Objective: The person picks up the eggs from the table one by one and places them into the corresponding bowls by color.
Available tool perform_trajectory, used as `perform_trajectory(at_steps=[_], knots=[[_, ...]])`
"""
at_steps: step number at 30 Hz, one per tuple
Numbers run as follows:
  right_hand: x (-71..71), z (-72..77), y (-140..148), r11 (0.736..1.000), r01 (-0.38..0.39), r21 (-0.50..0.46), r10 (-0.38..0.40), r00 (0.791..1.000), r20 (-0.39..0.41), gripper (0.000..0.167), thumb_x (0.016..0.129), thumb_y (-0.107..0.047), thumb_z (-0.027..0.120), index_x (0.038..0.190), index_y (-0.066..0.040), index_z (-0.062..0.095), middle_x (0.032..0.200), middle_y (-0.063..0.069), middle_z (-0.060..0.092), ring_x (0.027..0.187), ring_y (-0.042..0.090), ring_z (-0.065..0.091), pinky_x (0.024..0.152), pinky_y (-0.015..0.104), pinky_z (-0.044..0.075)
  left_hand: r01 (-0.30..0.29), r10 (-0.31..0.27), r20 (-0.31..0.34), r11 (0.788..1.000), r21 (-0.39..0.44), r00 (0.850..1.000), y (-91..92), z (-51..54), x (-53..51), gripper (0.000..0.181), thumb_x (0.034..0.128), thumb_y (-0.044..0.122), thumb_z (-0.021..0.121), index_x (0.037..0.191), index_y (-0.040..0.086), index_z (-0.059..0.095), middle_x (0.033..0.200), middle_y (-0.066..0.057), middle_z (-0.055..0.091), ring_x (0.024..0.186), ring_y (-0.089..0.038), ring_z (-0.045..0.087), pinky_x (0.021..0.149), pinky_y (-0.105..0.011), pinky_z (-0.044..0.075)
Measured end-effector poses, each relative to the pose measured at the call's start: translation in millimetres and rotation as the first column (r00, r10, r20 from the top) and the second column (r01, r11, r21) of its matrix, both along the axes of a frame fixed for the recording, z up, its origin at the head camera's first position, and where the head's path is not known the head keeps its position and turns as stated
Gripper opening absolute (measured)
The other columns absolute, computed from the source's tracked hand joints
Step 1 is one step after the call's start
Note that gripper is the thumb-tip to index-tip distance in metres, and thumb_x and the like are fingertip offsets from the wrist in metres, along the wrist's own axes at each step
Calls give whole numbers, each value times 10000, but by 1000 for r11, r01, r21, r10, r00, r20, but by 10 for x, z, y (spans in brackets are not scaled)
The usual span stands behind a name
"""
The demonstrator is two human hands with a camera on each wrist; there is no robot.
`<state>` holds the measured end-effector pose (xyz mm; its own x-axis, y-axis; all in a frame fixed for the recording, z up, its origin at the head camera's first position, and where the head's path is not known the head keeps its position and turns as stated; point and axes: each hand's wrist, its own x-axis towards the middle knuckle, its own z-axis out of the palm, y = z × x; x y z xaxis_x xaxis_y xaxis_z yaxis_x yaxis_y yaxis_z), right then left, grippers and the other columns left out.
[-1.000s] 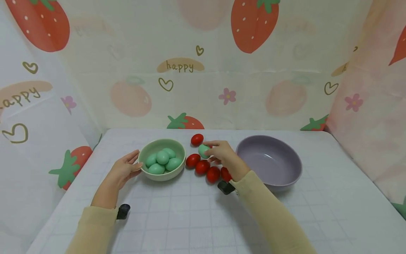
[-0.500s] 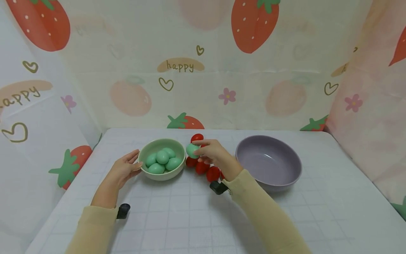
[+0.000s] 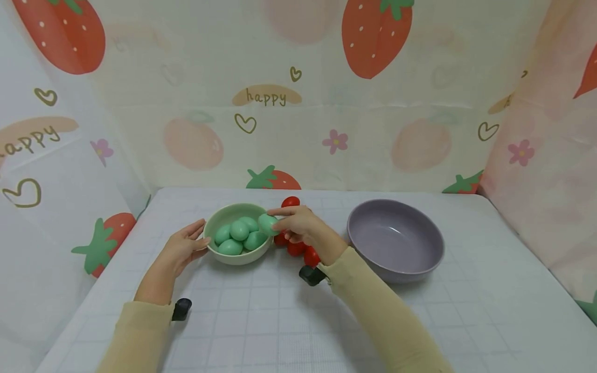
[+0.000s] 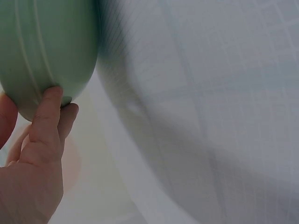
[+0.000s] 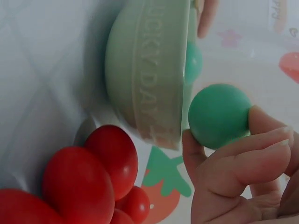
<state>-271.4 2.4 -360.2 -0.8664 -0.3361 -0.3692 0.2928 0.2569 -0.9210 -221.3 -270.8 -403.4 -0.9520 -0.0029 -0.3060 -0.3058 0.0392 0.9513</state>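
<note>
Pinched between the thumb and fingers of my right hand (image 3: 303,228) is a green egg (image 3: 268,225), held at the right rim of a light green bowl (image 3: 238,259). Several more green eggs (image 3: 239,231) lie inside that bowl. My left hand (image 3: 184,248) holds the bowl's left side, thumb at the rim; the left wrist view has its fingers (image 4: 48,112) against the outer wall. In the right wrist view the pinched egg stands just beyond the rim, and raised lettering runs along the bowl's side. Several red eggs (image 5: 79,184) lie on the table beside the bowl, partly under my right hand.
A larger purple bowl (image 3: 396,243) stands to the right, behind my right forearm, with nothing visible inside. The white checked tablecloth (image 3: 261,316) covers the table. Printed curtains (image 3: 298,145) hang along the back and both sides.
My right hand has carried the green egg leftward from above the red eggs to the green bowl's right rim. The left hand and both bowls have stayed in place.
</note>
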Motion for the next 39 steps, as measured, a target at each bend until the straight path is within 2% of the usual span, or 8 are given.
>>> perform_trajectory(at_steps=[7, 14, 20, 23, 28, 31, 39], knots=[[-2, -12, -102, 994, -98, 43, 99, 995, -15, 375, 875, -51, 695, 1234, -161, 691, 587, 30, 399, 498, 147, 343, 475, 207, 282, -6, 6, 1, 1000, -4, 1000, 0, -1, -12, 709, 992, 3, 512, 1560, 96, 98, 1606, -79, 66, 1441, -270, 200, 1045, -321, 391], [-34, -40, -196, 983, -169, 65, 170, 985, -6, 356, 872, -41, 699, 1207, -160, 707, 652, 33, 504, 505, 147, 344, 478, 210, 277, -11, 11, 1, 1000, 1, 1000, -8, -7, -30, 710, 990, 3, 516, 1559, 91, 101, 1606, -81, 66, 1443, -268, 193, 1036, -313, 398], [-50, -52, -271, 972, -214, 100, 215, 977, 5, 361, 867, -34, 705, 1196, -181, 715, 624, -1, 455, 493, 156, 326, 490, 226, 291, -4, 4, 0, 1000, -4, 1000, -11, -11, -34, 708, 991, 0, 512, 1559, 88, 98, 1607, -82, 63, 1443, -273, 193, 1054, -339, 379], [-61, -57, -306, 967, -230, 113, 230, 973, 14, 362, 863, -27, 709, 1190, -182, 717, 729, 6, 525, 482, 153, 324, 481, 225, 287, -5, 5, 3, 1000, -9, 1000, -17, -15, -38, 707, 992, 4, 514, 1560, 94, 102, 1607, -75, 68, 1443, -267, 195, 1052, -332, 386], [-99, -71, -363, 961, -243, 133, 240, 970, 36, 359, 839, -10, 730, 1149, -192, 737, 1050, 24, 633, 476, 144, 334, 475, 217, 291, -11, 11, 6, 1000, -4, 1000, -11, -17, -38, 710, 990, 7, 521, 1560, 97, 106, 1606, -76, 73, 1441, -268, 203, 1059, -344, 379], [-114, -68, -388, 955, -250, 158, 246, 968, 45, 351, 832, -17, 741, 1134, -197, 743, 1096, 31, 634, 476, 144, 351, 473, 215, 305, -16, 16, 10, 1000, -2, 1000, -6, -14, -34, 711, 990, 5, 520, 1560, 99, 105, 1606, -75, 74, 1440, -268, 205, 1067, -358, 365], [-121, -69, -429, 944, -252, 211, 245, 968, 58, 309, 833, -55, 756, 1108, -197, 754, 863, 15, 581, 463, 147, 349, 465, 214, 288, -10, 10, 9, 1000, -8, 1000, -6, -14, -30, 707, 993, 5, 511, 1560, 100, 99, 1606, -75, 67, 1442, -273, 199, 1079, -377, 348]])
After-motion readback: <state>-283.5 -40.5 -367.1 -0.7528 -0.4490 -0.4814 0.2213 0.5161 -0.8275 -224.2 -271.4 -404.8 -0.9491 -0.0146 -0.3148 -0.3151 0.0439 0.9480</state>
